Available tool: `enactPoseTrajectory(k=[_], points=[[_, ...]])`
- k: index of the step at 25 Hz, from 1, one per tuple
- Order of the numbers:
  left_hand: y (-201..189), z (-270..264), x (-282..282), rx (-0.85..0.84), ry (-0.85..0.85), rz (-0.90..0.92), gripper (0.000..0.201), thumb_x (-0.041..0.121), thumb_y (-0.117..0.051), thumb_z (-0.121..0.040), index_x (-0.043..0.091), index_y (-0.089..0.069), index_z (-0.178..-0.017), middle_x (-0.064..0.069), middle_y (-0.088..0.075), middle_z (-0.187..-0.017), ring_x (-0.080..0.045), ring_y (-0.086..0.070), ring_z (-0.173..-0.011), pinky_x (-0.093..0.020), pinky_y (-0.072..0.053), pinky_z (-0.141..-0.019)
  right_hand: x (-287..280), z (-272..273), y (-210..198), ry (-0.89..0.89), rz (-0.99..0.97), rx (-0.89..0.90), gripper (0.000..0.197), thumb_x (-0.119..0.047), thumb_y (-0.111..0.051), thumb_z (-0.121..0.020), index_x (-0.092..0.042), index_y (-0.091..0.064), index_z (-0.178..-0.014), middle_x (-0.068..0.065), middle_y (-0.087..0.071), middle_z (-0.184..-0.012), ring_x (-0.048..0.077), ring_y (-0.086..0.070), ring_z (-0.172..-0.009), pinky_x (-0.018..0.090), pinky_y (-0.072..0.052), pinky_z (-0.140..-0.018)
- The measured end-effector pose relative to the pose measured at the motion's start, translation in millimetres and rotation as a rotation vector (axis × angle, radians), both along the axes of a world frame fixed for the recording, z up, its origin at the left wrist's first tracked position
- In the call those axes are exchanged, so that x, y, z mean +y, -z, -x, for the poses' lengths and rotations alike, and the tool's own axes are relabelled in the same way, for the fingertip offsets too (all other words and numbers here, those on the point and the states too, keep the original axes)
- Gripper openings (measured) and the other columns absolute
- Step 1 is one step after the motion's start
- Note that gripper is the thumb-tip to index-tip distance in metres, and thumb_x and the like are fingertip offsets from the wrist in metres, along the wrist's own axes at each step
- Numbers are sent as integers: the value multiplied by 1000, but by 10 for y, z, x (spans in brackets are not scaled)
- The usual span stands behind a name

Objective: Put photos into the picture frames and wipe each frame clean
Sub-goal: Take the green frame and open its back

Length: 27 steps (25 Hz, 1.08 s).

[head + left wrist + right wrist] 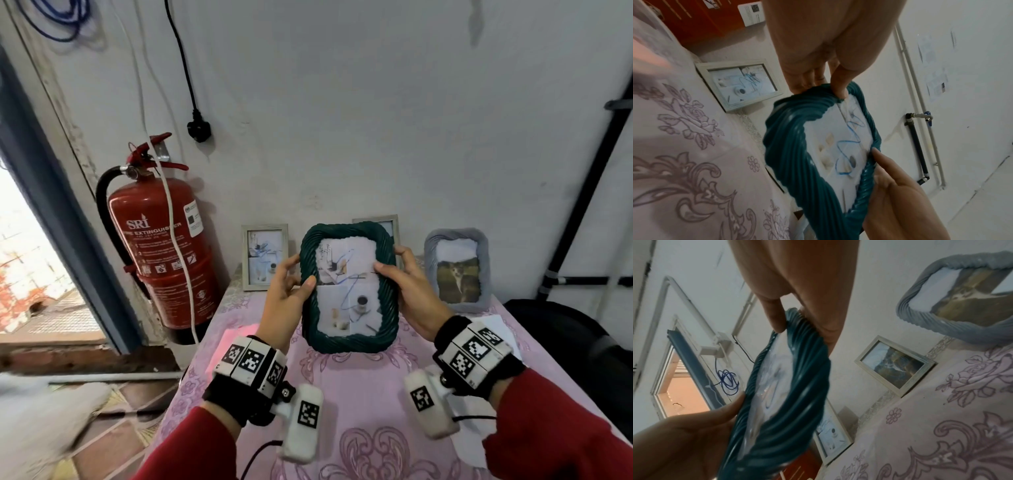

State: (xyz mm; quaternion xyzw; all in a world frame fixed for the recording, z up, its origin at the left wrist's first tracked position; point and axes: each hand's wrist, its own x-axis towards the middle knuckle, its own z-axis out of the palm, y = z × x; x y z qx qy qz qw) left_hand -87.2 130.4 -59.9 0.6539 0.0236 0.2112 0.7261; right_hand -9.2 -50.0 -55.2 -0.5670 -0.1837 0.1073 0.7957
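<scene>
Two hands hold one dark green frame (349, 287) upright above the table (359, 394), its glass toward me. My left hand (282, 301) grips the frame's left edge: the thumb lies across the front of the twisted rim and the fingers (289, 265) curl round behind it. My right hand (411, 294) grips the right edge the same way, thumb pressed on the front near the glass, fingers wrapped over the rim to the back. The photo (347, 291) inside shows pale objects and a thin blue line; at the top its edge looks uneven, though I cannot be sure from here.

The frame's bottom edge seems to hover just over the pink flowered cloth rather than rest on it, but the head view leaves that unclear.

Behind it, against the white wall, stand three more frames. A small pale frame (264, 257) is on the left, with a similar light photo in it. A second pale frame (388, 228) is mostly hidden behind the green one. A grey twisted frame (457, 270) stands to the right, holding a darker outdoor photo. A red fire extinguisher (164, 246) hangs on the wall to the left of the table.
</scene>
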Motion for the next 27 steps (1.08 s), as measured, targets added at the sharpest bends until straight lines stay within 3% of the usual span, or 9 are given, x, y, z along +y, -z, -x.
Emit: enactPoseTrajectory(k=[3, 5, 9, 12, 15, 18, 21, 24, 27], points=[[43, 146, 27, 6, -26, -6, 42, 8, -57, -90, 20, -48, -129, -6, -62, -92, -12, -64, -78, -21, -54, -65, -9, 190, -2, -8, -12, -2, 24, -9, -53, -93, -25, -48, -110, 11, -65, -104, 19, -66, -83, 30, -59, -72], [84, 223, 25, 22, -92, -78, 41, 12, -60, -88, 24, -49, -126, -10, -57, -106, -13, -60, -88, -19, -53, -70, 6, 305, 22, 7, -1, -9, 25, -9, -52, -93, -22, -46, -113, 14, -65, -102, 22, -66, -83, 33, -59, -72], [156, 388, -49, -95, -375, -587, 49, 17, -65, -84, 25, -47, -129, 1, -44, -121, -14, -44, -115, -31, -42, -98, 69, 484, 107, 66, 39, -18, 27, -12, -53, -93, -19, -43, -117, 14, -66, -100, 23, -66, -85, 36, -59, -74], [188, 486, -238, -189, -209, -711, 43, 19, -60, -88, 30, -48, -128, 11, -49, -118, -4, -45, -113, -32, -41, -101, 120, 574, 168, 58, 11, 4, 31, -15, -54, -93, -18, -43, -122, 15, -68, -106, 25, -66, -91, 39, -58, -78], [263, 512, -396, -167, -66, -714, 47, 28, -58, -90, 33, -42, -134, 15, -51, -121, -5, -46, -117, -31, -41, -101, 160, 652, 179, -3, -26, 49, 26, -21, -50, -95, -22, -47, -121, 9, -70, -105, 20, -69, -88, 34, -59, -70], [295, 509, -459, -130, -26, -593, 54, 41, -59, -87, 41, -37, -136, 14, -47, -127, -5, -45, -121, -27, -44, -97, 170, 703, 180, -29, 2, 10, 24, -27, -40, -100, -22, -54, -119, 5, -69, -103, 19, -69, -87, 34, -57, -72], [289, 502, -480, -149, 21, -383, 50, 27, -61, -88, 37, -38, -131, 9, -50, -130, -3, -51, -119, -27, -48, -96, 177, 736, 212, -23, 32, -24, 27, -18, -38, -100, -21, -56, -120, 9, -68, -110, 26, -67, -91, 42, -54, -81], [283, 510, -453, -157, 15, -175, 40, 9, -50, -93, 37, -42, -121, 0, -58, -118, -6, -63, -98, -22, -54, -81, 193, 747, 275, 6, 94, -92, 35, -3, -46, -94, -23, -55, -122, 9, -65, -114, 23, -66, -91, 32, -56, -78], [310, 543, -395, -133, 27, 19, 33, 8, -44, -96, 32, -45, -120, -2, -66, -109, -9, -68, -84, -20, -55, -68, 173, 734, 375, 116, 251, -219, 41, -5, -59, -88, -27, -53, -123, 6, -58, -118, 19, -56, -101, 24, -49, -83]])
